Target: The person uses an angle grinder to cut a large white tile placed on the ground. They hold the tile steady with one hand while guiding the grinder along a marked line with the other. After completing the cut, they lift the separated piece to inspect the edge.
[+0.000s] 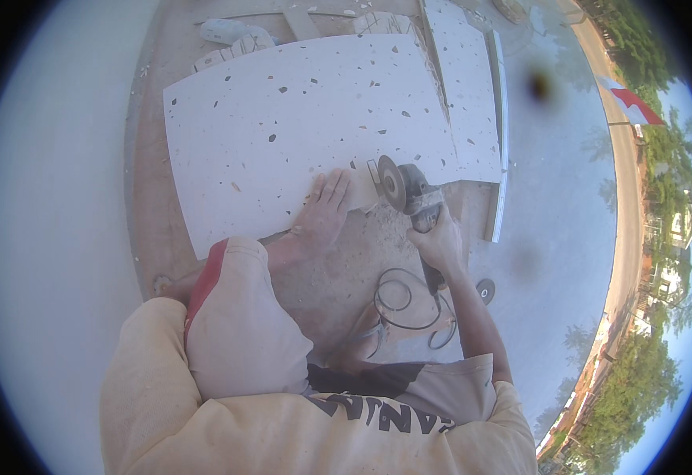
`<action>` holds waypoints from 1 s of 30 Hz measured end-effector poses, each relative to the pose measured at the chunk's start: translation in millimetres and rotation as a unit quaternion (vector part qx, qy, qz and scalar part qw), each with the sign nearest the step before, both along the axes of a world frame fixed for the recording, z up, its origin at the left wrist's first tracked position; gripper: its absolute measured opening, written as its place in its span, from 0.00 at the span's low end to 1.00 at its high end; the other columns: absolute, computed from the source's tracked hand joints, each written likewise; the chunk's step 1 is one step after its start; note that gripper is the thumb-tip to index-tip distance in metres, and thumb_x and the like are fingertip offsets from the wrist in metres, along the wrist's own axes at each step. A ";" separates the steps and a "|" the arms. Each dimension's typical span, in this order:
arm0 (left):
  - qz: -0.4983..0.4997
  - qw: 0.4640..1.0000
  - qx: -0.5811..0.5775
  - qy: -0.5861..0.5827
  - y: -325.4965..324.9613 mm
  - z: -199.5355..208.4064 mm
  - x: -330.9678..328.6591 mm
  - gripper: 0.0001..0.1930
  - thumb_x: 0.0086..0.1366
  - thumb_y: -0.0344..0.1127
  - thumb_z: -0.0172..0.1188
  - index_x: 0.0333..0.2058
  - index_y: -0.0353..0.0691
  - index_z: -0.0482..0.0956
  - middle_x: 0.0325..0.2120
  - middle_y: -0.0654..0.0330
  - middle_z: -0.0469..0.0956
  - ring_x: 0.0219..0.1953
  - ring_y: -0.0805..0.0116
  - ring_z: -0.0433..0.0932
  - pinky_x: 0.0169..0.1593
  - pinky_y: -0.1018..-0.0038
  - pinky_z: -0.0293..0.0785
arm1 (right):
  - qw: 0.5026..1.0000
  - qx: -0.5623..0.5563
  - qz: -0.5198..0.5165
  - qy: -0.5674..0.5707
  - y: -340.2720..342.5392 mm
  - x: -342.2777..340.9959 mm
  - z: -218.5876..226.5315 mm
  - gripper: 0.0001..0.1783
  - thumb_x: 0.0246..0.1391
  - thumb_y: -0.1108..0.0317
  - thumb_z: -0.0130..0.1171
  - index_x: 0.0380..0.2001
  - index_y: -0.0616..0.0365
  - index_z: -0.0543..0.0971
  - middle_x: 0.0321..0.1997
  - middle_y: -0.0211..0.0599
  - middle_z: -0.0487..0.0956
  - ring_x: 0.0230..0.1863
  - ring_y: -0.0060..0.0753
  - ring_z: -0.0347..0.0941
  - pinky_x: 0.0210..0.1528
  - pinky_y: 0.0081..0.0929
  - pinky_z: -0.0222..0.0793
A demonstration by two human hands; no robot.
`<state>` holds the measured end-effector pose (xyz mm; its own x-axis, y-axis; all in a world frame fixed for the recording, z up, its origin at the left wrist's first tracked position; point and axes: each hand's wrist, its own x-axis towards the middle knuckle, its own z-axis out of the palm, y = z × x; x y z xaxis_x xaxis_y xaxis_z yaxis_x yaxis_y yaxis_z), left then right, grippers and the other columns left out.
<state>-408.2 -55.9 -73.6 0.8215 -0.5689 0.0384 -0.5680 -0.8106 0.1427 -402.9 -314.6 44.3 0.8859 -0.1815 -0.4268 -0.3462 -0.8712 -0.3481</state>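
A large white slab [235, 150] speckled with dark and brown chips lies flat in front of me. My left hand [324, 212] is pressed palm down near its close edge, fingers stretched out and holding nothing. To its right, my right hand [439, 244] is wrapped round the body of an angle grinder [423, 207]. The grinder's round disc [393, 183] stands tilted beside the slab's near edge, close to a small corner piece; whether it touches the slab I cannot tell. A black cord [393, 323] trails from the grinder in loops by my legs.
A narrower speckled slab [465, 95] adjoins on the right, with a long straight metal strip [498, 158] along its side. A loose dark disc [485, 290] lies right of my forearm. Rubble and a crumpled pale plastic item [225, 32] sit beyond the slab. Dust covers the ground.
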 end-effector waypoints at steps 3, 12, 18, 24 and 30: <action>0.005 1.000 -0.014 0.001 -0.2 -0.5 -0.5 0.37 0.66 0.30 0.52 0.72 0.20 0.56 0.76 0.35 0.52 0.79 0.39 0.48 0.79 0.43 0.45 | 1.000 0.008 0.006 0.010 -5.5 -1.6 -6.9 0.41 0.42 0.56 0.70 0.57 0.66 0.72 0.40 0.57 0.86 0.45 0.59 0.84 0.50 0.50 0.77; 0.004 1.000 -0.025 -0.011 0.6 -0.2 -0.4 0.35 0.66 0.30 0.51 0.70 0.20 0.59 0.75 0.35 0.53 0.79 0.39 0.50 0.79 0.43 0.46 | 1.000 0.018 0.003 -0.003 -8.9 -7.7 -13.0 0.42 0.42 0.56 0.71 0.59 0.66 0.71 0.40 0.57 0.86 0.46 0.60 0.84 0.51 0.51 0.77; 0.006 1.000 -0.020 -0.014 1.2 1.1 -0.9 0.35 0.66 0.30 0.52 0.70 0.20 0.60 0.75 0.36 0.54 0.78 0.39 0.51 0.79 0.43 0.48 | 1.000 0.029 0.003 0.005 -9.5 -9.3 -13.9 0.42 0.42 0.56 0.71 0.59 0.65 0.70 0.42 0.57 0.85 0.48 0.61 0.83 0.52 0.51 0.77; 0.010 0.999 -0.006 -0.031 3.8 -0.6 -1.6 0.34 0.67 0.31 0.52 0.70 0.20 0.61 0.75 0.35 0.54 0.78 0.39 0.51 0.79 0.43 0.48 | 1.000 0.023 0.003 0.014 -6.7 -6.1 -16.0 0.40 0.42 0.56 0.71 0.57 0.65 0.70 0.43 0.58 0.85 0.49 0.62 0.83 0.52 0.52 0.76; 0.005 1.000 -0.014 -0.027 2.2 -3.8 -1.1 0.34 0.67 0.31 0.51 0.70 0.20 0.61 0.75 0.36 0.53 0.79 0.39 0.50 0.79 0.43 0.47 | 1.000 0.020 0.001 0.011 -6.5 -5.5 -15.6 0.40 0.42 0.56 0.71 0.56 0.65 0.71 0.43 0.59 0.85 0.49 0.62 0.83 0.53 0.52 0.77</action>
